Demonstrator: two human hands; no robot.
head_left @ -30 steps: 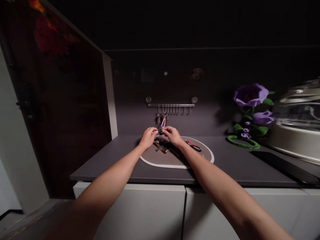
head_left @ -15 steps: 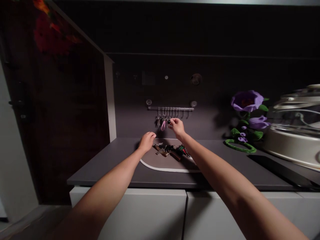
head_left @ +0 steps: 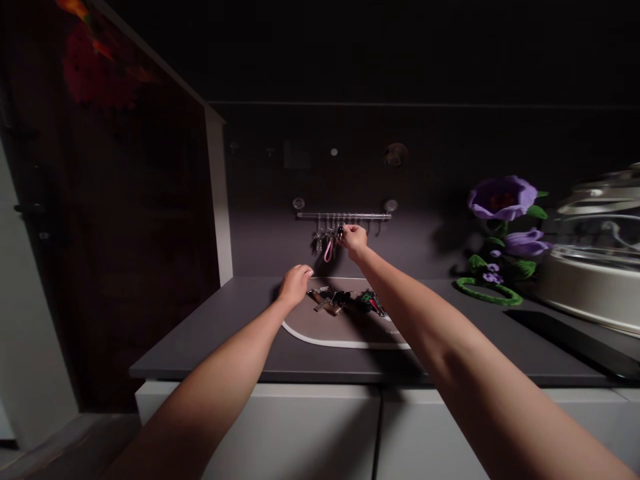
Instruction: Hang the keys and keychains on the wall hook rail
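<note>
A metal hook rail is fixed to the dark back wall, with several hooks along it. My right hand is raised to the rail and pinches a small dark key right at a hook. A pink-looped key set hangs on the rail just to the left. My left hand hovers with curled fingers over the left edge of an oval mat. Several more keys lie in a heap on the mat, along with a red and green key fob.
The dark countertop sits on white cabinets. A purple fabric flower with green stems stands at the right, beside a large lidded appliance. A dark wooden door rises at the left.
My right hand has lifted the small key from above the mat up to the hook rail. My left hand has let go and stayed low by the mat's left edge.
</note>
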